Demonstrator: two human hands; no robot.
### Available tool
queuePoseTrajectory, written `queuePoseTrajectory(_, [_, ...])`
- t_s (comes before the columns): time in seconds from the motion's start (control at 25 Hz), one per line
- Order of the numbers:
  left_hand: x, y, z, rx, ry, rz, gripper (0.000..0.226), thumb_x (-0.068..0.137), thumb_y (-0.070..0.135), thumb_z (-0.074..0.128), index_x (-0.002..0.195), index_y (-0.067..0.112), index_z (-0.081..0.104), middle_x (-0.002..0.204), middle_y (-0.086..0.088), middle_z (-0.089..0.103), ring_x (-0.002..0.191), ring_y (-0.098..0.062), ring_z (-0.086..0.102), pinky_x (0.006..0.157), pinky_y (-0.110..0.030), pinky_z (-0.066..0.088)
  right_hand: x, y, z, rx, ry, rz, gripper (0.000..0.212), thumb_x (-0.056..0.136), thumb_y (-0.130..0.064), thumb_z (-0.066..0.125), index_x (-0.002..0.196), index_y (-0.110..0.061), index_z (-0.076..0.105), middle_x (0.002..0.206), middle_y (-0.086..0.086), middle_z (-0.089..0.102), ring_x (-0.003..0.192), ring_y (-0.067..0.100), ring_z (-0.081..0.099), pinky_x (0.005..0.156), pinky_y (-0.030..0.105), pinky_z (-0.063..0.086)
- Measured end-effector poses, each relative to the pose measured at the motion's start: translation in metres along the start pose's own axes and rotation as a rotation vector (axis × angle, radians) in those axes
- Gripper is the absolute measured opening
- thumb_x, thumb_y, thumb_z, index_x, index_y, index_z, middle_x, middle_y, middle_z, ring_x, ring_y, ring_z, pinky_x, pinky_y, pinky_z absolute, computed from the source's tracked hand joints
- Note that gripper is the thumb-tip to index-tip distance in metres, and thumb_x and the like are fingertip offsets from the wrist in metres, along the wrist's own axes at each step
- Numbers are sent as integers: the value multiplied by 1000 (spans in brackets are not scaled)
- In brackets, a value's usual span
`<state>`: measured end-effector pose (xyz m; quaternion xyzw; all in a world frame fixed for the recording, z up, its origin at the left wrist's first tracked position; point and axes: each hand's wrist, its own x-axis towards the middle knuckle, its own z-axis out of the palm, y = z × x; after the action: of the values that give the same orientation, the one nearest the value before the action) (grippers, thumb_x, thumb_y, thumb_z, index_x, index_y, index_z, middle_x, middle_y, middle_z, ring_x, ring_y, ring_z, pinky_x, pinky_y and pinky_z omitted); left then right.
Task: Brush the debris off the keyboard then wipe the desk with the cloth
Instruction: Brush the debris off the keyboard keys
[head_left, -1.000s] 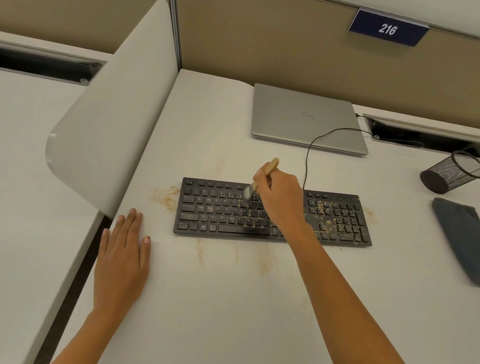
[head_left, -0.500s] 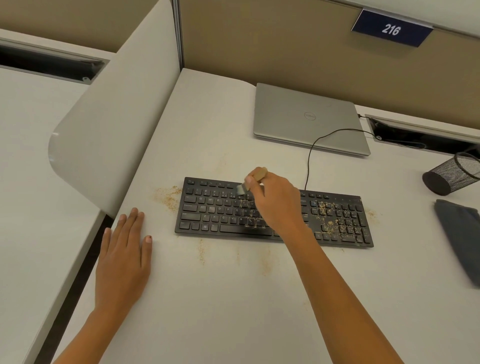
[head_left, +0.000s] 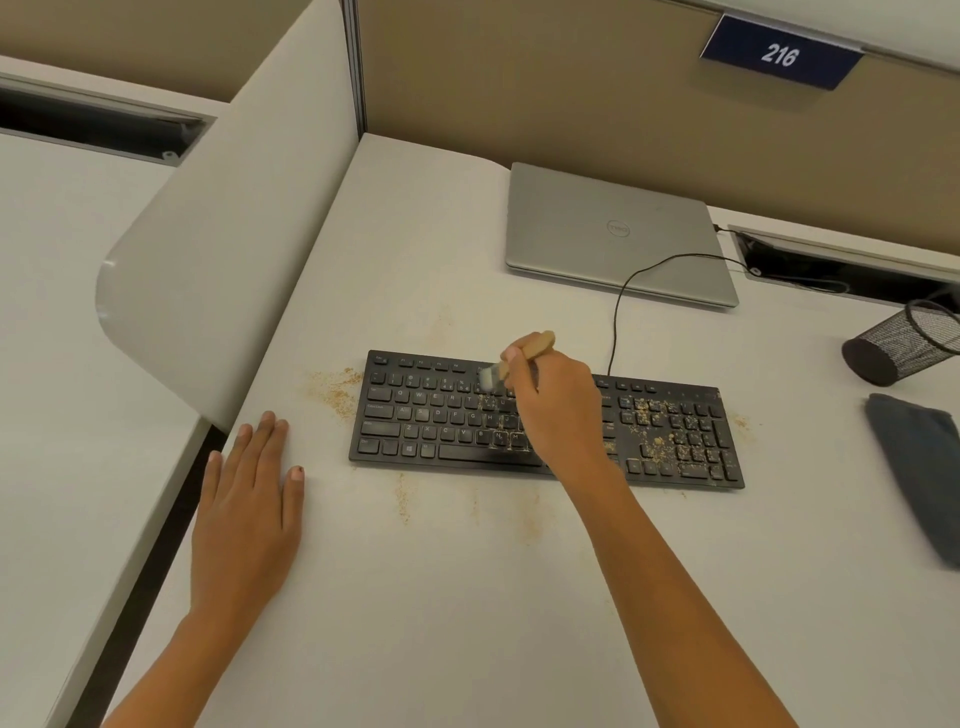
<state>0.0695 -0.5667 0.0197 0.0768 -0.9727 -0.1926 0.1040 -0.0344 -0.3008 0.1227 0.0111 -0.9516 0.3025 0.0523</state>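
Two hands are in view. Nearest, the left hand (head_left: 244, 519) lies flat on the table (head_left: 467, 613), fingers straight. Its grip is wide and holds nothing. It lies close to the table's left edge, where one curved divider panel (head_left: 223, 260) rises.

A broad stretch of table runs from the near side to the one keyboard (head_left: 426, 415). Thin streaks of debris (head_left: 402, 499) lie on it just in front of the keyboard.

The right hand (head_left: 556, 410) is over the middle of the keyboard. Its grip is closed round the wooden handle of the one brush (head_left: 537, 345). The bristles point down-left at the upper key rows; they are blurred, so I cannot tell if they touch.

Debris lies on the middle keys and more thickly on the number pad. One patch lies just beside the keyboard's left end and a smaller one beside its right end.

The one cloth (head_left: 919, 467), dark, lies well apart at the right. Behind it, one mesh cup (head_left: 904, 343) lies on its side. Farthest, one closed laptop (head_left: 613, 234) lies near the back wall, with table between it and the keyboard. One cable (head_left: 618, 312) curves up from behind the keyboard.
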Motion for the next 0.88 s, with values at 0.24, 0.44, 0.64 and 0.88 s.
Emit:
queuePoseTrajectory(0.24, [0, -1, 1, 5, 6, 3, 61, 101, 40, 21, 153, 8, 33, 159, -5, 32, 149, -20, 21, 123, -29, 0, 1, -6, -1, -80, 4, -22, 42, 103, -32, 37, 73, -10, 57, 53, -3, 50, 48, 12, 47, 48, 29, 38])
queuePoseTrajectory(0.44, [-1, -2, 2, 18, 3, 5, 62, 102, 41, 20, 153, 8, 33, 159, -6, 31, 149, -18, 20, 124, -35, 4, -2, -10, 2, -102, 18, -40, 42, 103, -32, 37, 74, -10, 57, 53, -7, 48, 51, 15, 51, 47, 30, 37])
queuePoseTrajectory(0.64, [-1, -1, 1, 6, 2, -2, 62, 101, 39, 21, 152, 7, 35, 159, -7, 33, 149, -21, 22, 124, -40, 8, -5, -15, 2, -16, -54, -120, 31, 103, -29, 41, 76, -21, 55, 59, -15, 51, 56, 5, 49, 53, 20, 31])
queuePoseTrajectory(0.88, [-1, -3, 2, 2, -6, 3, 62, 101, 41, 20, 153, 8, 33, 159, -5, 31, 150, -19, 20, 124, -37, 6, -3, -6, 1, -217, -37, -178, 17, 99, -22, 47, 87, -22, 59, 80, -14, 57, 80, 15, 53, 63, 32, 45])
